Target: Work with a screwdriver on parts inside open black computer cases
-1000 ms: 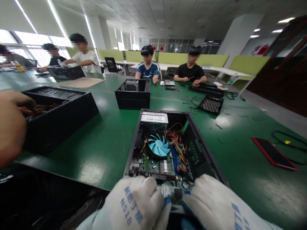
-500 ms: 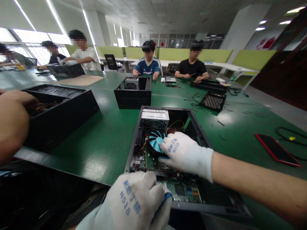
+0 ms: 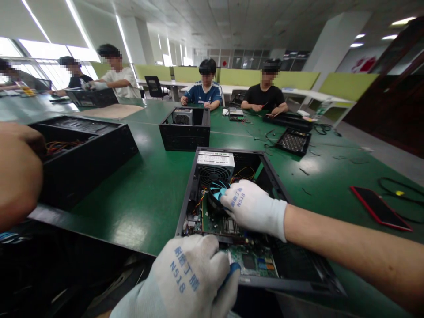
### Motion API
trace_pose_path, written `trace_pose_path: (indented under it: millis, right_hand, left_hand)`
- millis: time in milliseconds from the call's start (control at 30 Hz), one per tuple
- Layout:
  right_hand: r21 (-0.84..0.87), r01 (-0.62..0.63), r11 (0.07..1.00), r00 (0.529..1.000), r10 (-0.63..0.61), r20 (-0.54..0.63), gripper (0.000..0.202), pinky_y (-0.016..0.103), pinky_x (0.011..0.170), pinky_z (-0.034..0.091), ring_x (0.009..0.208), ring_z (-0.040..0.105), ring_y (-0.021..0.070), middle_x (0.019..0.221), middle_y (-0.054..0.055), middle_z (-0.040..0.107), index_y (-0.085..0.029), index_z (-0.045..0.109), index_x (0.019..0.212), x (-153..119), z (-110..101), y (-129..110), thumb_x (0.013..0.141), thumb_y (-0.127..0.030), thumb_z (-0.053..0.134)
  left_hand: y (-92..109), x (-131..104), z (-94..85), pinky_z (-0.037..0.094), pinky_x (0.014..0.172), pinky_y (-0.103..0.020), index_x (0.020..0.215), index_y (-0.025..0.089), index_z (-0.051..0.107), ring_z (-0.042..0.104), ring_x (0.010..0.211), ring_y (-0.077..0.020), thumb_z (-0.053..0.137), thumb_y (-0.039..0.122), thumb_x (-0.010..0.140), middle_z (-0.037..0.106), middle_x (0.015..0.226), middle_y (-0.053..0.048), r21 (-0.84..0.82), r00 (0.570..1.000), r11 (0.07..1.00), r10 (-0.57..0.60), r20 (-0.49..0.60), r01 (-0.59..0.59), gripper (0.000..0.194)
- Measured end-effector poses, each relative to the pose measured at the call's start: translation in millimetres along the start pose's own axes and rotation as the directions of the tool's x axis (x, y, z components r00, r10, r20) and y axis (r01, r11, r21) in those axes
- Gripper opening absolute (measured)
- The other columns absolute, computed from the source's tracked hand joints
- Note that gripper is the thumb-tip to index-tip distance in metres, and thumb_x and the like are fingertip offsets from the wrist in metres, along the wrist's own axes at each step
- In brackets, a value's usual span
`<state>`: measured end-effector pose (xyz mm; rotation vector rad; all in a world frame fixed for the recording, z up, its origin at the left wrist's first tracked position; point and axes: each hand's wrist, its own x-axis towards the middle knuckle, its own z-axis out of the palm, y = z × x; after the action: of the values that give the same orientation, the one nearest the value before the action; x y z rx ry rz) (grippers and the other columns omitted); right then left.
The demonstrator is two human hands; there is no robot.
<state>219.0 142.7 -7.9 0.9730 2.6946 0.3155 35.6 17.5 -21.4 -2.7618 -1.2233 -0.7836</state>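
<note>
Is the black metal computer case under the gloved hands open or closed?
Open. The black metal case has no cover on top: the silver power supply, turquoise-bladed fan and green circuit board show inside.

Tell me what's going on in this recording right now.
The right gloved hand grips the blue fan, which looks tilted inside the open computer case. The left gloved hand is at the case's near edge; its fingertips are mostly hidden. Someone else's hand reaches into another case on the left, and more people sit across the green table.
</note>
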Motion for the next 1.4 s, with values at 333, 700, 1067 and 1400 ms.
trace_pose_path:
  millis: [333,700,1067,1400]
  right_hand:
    - [0.007,-0.164,0.986,0.986,0.164,-0.041,0.024,0.036,0.073,0.044,0.083,0.072,0.0266,0.086,0.010,0.075,-0.021,0.072,0.090,-41,-3,28,0.097,-0.035,0.053]
    - [-0.111,-0.287,0.952,0.958,0.284,-0.040,0.031,0.036,0.074,0.045,0.088,0.073,0.0277,0.092,0.013,0.078,-0.019,0.076,0.093,-25,3,59,0.097,-0.035,0.050]
    - [-0.172,-0.264,0.949,0.959,0.277,0.055,0.029,0.034,0.072,0.043,0.092,0.073,0.0272,0.094,0.012,0.079,-0.021,0.079,0.101,11,17,84,0.095,-0.041,0.059]
    - [-0.153,-0.235,0.960,0.972,0.237,-0.011,0.038,0.038,0.079,0.039,0.099,0.067,0.0325,0.094,0.014,0.077,-0.017,0.078,0.098,4,21,83,0.092,-0.053,0.065]
  left_hand:
    - [0,0,-1.0,0.042,0.049,-0.028,0.070,0.024,0.051,0.054,0.055,-0.0156,0.056,0.024,0.094,0.055,0.068,0.000,-0.012,1.000,1.000,-0.003,0.002,0.003,0.025]
    - [1,-1,0.0,0.038,0.048,-0.027,0.070,0.023,0.050,0.052,0.054,-0.0136,0.055,0.026,0.095,0.052,0.067,0.001,0.018,1.000,1.000,-0.003,-0.011,0.003,0.026]
    - [2,-1,-1.5,0.037,0.052,-0.032,0.073,0.023,0.053,0.052,0.058,-0.0165,0.060,0.031,0.094,0.056,0.073,-0.001,0.036,0.998,0.999,-0.037,0.041,0.036,0.024]
    - [2,-2,-0.2,0.034,0.049,-0.032,0.070,0.024,0.052,0.052,0.055,-0.0164,0.057,0.030,0.095,0.056,0.070,-0.001,0.034,0.999,0.999,-0.039,0.013,0.039,0.026]
